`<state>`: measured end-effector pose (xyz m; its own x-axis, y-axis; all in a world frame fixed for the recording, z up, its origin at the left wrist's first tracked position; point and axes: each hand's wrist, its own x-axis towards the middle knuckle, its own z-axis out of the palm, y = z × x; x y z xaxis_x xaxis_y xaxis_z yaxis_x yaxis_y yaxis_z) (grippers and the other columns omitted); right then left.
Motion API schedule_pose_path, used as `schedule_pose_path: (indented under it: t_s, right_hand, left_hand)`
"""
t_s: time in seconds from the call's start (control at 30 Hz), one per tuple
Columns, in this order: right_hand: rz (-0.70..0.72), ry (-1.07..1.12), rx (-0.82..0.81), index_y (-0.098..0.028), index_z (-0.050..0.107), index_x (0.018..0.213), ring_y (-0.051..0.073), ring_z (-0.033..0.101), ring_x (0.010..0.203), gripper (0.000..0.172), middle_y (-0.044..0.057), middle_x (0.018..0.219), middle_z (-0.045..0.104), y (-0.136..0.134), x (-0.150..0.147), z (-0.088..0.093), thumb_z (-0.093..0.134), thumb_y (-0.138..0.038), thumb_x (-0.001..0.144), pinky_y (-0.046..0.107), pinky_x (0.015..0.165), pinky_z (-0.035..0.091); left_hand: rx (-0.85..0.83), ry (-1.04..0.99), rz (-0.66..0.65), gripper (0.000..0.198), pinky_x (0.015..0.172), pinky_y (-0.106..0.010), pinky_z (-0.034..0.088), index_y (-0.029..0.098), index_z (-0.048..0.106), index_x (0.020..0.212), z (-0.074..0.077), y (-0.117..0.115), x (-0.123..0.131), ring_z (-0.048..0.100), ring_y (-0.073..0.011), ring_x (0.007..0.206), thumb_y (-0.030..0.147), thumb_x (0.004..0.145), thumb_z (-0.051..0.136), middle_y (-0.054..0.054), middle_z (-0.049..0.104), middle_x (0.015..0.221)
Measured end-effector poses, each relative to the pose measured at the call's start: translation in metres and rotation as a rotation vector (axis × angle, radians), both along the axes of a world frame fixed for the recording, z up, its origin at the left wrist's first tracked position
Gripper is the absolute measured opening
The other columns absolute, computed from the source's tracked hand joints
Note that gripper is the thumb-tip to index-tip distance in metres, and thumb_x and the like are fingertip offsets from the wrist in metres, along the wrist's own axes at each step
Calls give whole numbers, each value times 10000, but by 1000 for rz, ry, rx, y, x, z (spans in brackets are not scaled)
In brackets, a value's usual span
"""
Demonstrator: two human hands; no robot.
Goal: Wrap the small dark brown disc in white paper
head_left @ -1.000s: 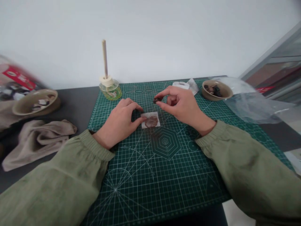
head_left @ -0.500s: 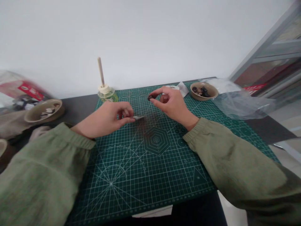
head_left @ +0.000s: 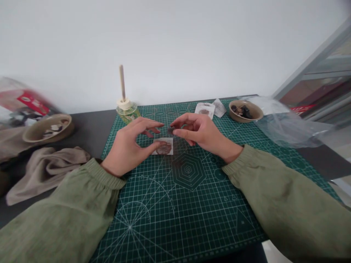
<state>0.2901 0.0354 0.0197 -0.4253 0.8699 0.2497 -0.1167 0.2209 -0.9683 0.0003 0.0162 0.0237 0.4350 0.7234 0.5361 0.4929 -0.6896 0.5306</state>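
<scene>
My left hand [head_left: 130, 142] is open over the green cutting mat [head_left: 197, 219], its thumb and fingers apart. Its thumb tip overlaps the edge of a small white square [head_left: 165, 147] with a reddish-brown print, which lies flat on the mat. A small dark piece [head_left: 171, 130] is pinched between the thumb and forefinger of my right hand [head_left: 194, 128], just beyond the square. The piece is blurred and I cannot make out its exact kind.
Behind stands a glass bottle [head_left: 127, 111] of greenish liquid with a wooden stick. White printed papers [head_left: 205, 109] lie near a bowl [head_left: 246, 116] of dark pieces and a clear plastic bag [head_left: 290, 124]. Leftward are another bowl [head_left: 49, 137] with pale bits and a crumpled cloth [head_left: 52, 170].
My left hand has opened and let go of the white square, which now lies on the mat. My right hand has come lower and nearer to my left with the dark piece.
</scene>
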Motion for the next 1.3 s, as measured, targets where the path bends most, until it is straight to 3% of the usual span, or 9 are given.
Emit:
schedule_pose_path:
  t_s: [0.23,0.33,0.5,0.63,0.8,0.97,1.1,1.3]
  right_hand:
    - [65,36,-43,-197,937,1070,66,614,509,441,17,966,934,-14,-10,5,1250,-346,797,193,410,468]
    - [39,36,-55,-207,951,1060,82,610,504,433,23,921,935,-21,-11,9,1258,-349,790,210,407,467]
    - [12,-2,-5,-220,964,1043,102,591,478,360,-26,685,814,-30,-11,15,1243,-304,831,220,418,402]
    - [-27,-31,128,-227,973,1072,106,618,517,307,-4,771,857,-35,-10,15,1206,-287,882,225,443,434]
    - [-146,-134,437,-244,932,1222,173,751,616,138,56,949,931,-41,-6,14,958,-304,1099,318,541,592]
    - [-202,-217,631,-304,866,1287,194,757,611,270,53,1004,939,-45,-6,16,853,-179,1049,373,546,614]
    - [-164,-293,651,-313,837,1291,156,690,554,293,40,1043,956,-46,-7,19,879,-186,1030,349,508,581]
    - [-94,-265,547,-267,842,1208,140,734,587,111,18,933,917,-45,-6,21,896,-263,1111,286,542,603]
  left_hand:
    - [35,-133,-64,50,917,-392,786,279,910,1209,-2,-16,11,910,-235,972,309,1169,904,-46,946,1129]
    - [24,-195,-58,83,899,-368,794,272,917,1248,1,-24,13,916,-218,939,263,1166,912,-49,952,1142]
    - [62,-227,-91,134,849,-337,781,304,921,1218,8,-34,15,902,-193,877,191,1148,940,-2,950,1082]
    - [56,-237,-107,189,849,-336,790,310,914,1257,11,-37,15,912,-193,894,164,1142,945,-1,956,1111]
    - [81,-249,-78,179,823,-320,791,321,915,1266,10,-40,14,917,-190,886,190,1150,950,3,963,1108]
    - [107,-231,-55,141,825,-318,797,333,904,1286,10,-44,14,908,-182,878,245,1181,935,7,963,1110]
    - [110,-217,-36,177,813,-336,815,345,928,1285,11,-45,12,915,-194,854,227,1156,956,4,963,1097]
    - [118,-183,-54,172,836,-340,828,340,929,1298,12,-43,8,944,-213,916,232,1164,949,-19,977,1157]
